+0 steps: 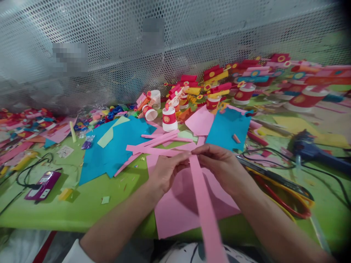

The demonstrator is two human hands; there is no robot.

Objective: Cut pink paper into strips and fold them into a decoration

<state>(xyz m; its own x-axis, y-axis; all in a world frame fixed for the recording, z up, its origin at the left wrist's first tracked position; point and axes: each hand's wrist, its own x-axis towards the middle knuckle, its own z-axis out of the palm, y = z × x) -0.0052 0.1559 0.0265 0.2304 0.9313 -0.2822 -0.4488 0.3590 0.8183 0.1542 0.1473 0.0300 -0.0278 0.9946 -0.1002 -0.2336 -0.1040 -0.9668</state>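
Observation:
My left hand (168, 168) and my right hand (215, 159) meet over the middle of the table, each pinching the far end of a long pink paper strip (203, 204). From the fingers this strip runs down toward my body. Under both hands lies a sheet of pink paper (175, 215), partly shaded by them. Several cut pink paper strips (149, 145) lie crossed just beyond my left hand. A paper cup with a red band (170, 118) stands upright past the strips. Exactly how the fingertips fold or press the strip end is hard to make out.
Blue paper sheets (100, 157) lie left and right of the strips. At right are a dark blue glue gun (320, 151) with its cord and scissors with red and yellow handles (290, 208). A purple power strip (44, 186) sits at left. A perforated metal panel (115, 47) rises behind.

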